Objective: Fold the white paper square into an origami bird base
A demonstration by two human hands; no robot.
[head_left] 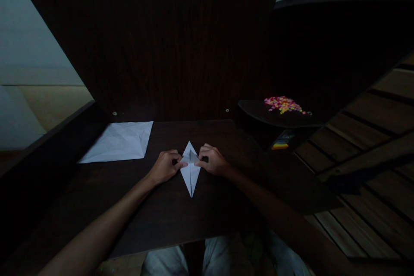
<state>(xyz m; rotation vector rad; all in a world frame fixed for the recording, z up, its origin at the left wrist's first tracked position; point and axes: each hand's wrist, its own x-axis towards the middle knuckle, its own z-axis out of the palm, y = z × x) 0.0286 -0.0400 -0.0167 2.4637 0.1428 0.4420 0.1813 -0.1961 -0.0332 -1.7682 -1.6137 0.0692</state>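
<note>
Paper diamond (pixel 191 177), white, folded, long axis running toward and away from the body; located near the middle of the dark brown wood-grain tabletop (pixel 136 215), between both hands; dark slit visible down the near half, greyish shaded area in the far half; contact with the surface beneath: cannot tell.

Bare left hand (pixel 166 166): pinching the left corner of the diamond, thumb laid on top, other fingers curled; bare right hand (pixel 213 160): pinching the right corner likewise, thumb pointing inward; fingertip positions under the paper hidden.

To the left, well apart from the diamond: large white creased sheet (pixel 118 142), lying flat near the dark side panel (pixel 61 138); to the right: low curved dark shelf (pixel 254 110), bearing a loose heap of small pink, red and yellow pieces (pixel 283 104); below the tabletop's near edge: pale grey-blue trousers (pixel 166 263), partly in view.
</note>
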